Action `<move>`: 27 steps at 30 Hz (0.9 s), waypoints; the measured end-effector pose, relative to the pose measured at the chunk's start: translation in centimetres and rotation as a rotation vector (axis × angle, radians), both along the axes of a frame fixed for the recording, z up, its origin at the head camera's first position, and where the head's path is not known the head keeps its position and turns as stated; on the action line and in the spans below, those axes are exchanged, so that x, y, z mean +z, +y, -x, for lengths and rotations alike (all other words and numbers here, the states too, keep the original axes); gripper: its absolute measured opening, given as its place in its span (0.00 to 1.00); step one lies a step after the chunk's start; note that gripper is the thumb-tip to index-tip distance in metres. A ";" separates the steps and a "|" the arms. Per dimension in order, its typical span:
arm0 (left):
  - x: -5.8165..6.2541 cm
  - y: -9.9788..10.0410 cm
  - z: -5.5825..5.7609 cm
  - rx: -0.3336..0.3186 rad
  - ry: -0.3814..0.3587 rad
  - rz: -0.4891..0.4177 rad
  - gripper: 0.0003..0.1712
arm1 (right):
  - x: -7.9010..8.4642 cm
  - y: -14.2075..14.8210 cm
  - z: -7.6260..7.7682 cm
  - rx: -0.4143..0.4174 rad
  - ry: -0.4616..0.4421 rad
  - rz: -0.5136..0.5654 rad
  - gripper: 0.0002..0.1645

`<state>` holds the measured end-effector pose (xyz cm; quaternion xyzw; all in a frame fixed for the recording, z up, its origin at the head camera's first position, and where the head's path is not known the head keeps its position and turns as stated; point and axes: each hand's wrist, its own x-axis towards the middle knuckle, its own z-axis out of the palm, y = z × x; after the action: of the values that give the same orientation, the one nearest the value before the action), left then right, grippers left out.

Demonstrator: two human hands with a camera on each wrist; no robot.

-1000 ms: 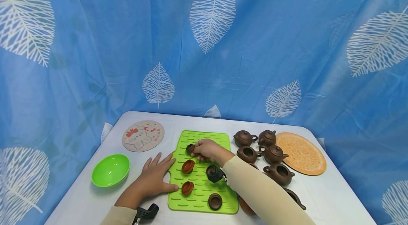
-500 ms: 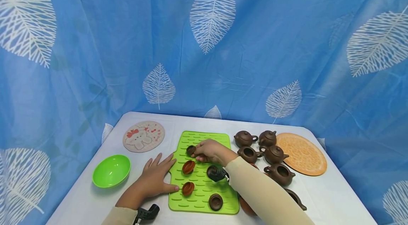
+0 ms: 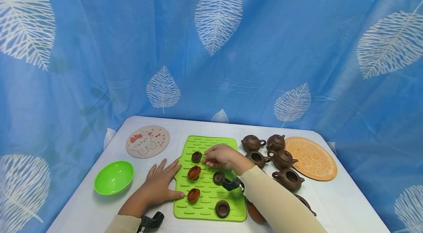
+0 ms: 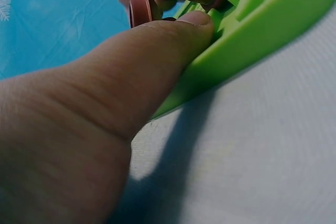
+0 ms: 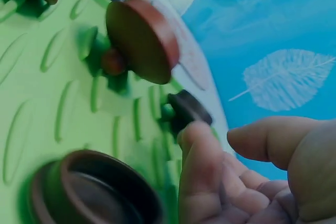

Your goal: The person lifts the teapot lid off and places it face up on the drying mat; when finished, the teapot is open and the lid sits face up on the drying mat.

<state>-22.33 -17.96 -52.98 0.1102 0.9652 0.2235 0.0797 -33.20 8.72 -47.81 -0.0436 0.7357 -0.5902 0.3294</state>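
On the green ridged mat point(image 3: 208, 212) lie several small teapot lids. Just left of my right hand point(image 3: 223, 157) sits a dark brown lid point(image 3: 196, 157), tilted on its knob; in the right wrist view the thumb point(image 5: 262, 139) and forefinger stand apart with nothing between them. Two reddish lids, one upper point(image 3: 194, 173) and one lower point(image 3: 193, 195), lie down the mat's left half. Two more dark lids, one midway point(image 3: 218, 177) and one near the front point(image 3: 222, 209), lie on the right. My left hand point(image 3: 160, 181) is spread, its thumb and fingertips on the mat's left edge.
Several brown teapots stand to the right, including a lidless one point(image 3: 292, 179). Behind them lies an orange round mat point(image 3: 312, 159). A green bowl point(image 3: 114, 178) and a round rabbit-print mat point(image 3: 147, 141) are at left. My right forearm covers part of a reddish pot point(image 3: 256, 214).
My right hand has let go of the dark lid at the mat's upper left and drawn slightly right. The left hand holds its place.
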 end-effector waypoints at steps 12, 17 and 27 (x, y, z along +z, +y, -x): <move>0.1 0.0 -0.1 -0.003 0.007 -0.014 0.64 | 2.3 5.3 -1.6 -0.059 0.297 -0.087 0.21; -0.2 -0.2 0.1 -0.004 0.015 -0.012 0.65 | 3.1 7.5 -2.2 -0.106 0.397 -0.131 0.16; -0.4 0.0 0.3 -0.007 0.012 -0.003 0.65 | 3.5 11.4 -3.0 -0.253 0.419 -0.071 0.18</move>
<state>-22.65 -18.00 -53.34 0.1152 0.9649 0.2242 0.0744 -30.15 20.09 -44.29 -0.0608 0.8078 -0.5787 0.0943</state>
